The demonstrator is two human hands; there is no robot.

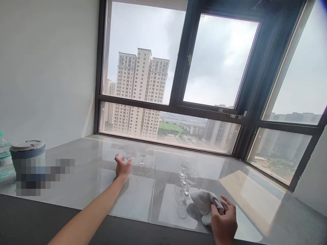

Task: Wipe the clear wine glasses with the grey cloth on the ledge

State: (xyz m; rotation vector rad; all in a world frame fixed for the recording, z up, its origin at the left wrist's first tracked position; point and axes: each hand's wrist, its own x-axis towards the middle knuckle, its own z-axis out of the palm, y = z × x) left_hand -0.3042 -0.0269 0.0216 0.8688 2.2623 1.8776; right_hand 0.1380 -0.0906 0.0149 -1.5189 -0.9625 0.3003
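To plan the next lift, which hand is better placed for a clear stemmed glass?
Probably the left hand: it is beside clear stemmed glasses; the right hand holds a pale grey cloth.

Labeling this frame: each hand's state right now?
Left hand: fingers at a stemmed glass; grip cannot be told.
Right hand: closed, holding a gray cloth.

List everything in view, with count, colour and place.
Left glasses: about three, clear, on ledge near window
Right glasses: about three, clear, overlapping, beside cloth
Cloth: one, grey, in right hand
Tub: one, blue-grey, left, partly blurred
Bottle: one, greenish, left edge, cut off
Ledge: one, glossy grey, below window
Window frame: one, dark, behind ledge
Wall: pale, left
Buildings: several, mostly beige, outside
Lawn: one, green, outside
Left hand: one, bare, at left glasses
Right hand: one, bare, lower right
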